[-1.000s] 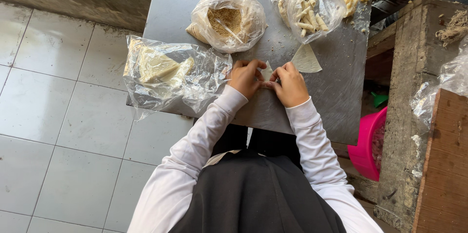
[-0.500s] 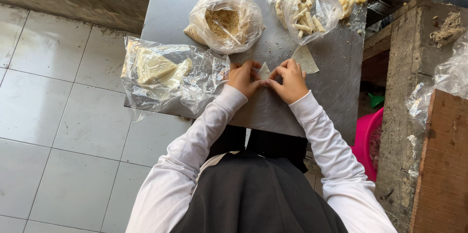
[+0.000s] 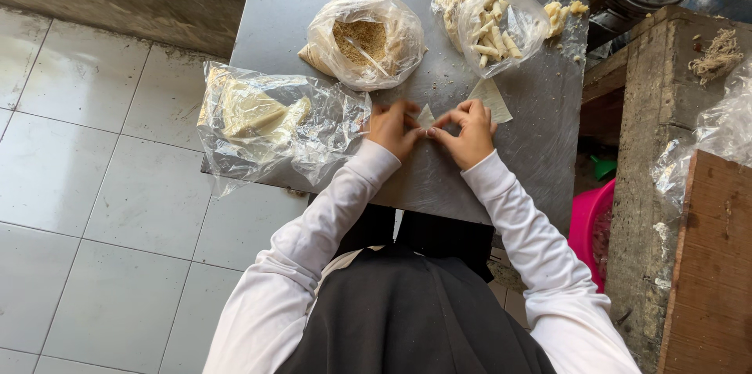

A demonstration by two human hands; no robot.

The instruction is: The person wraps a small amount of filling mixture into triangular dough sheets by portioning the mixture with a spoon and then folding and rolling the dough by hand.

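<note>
Grey metal table [image 3: 501, 178] over a tiled floor [image 3: 102, 209]: two hands pinch a small pale wrapper [image 3: 425, 115] at frame centre.

Left hand [image 3: 394, 130] and right hand [image 3: 468, 133] meet fingertip to fingertip, closed on the wrapper, seemingly to fold it. Within reach lie a bag of crumbly filling [image 3: 364, 39] above, a bag of finished rolls [image 3: 493, 23] at upper right, a bag of pale sheets [image 3: 266, 119] at left, and a spare wrapper [image 3: 491, 98].
</note>
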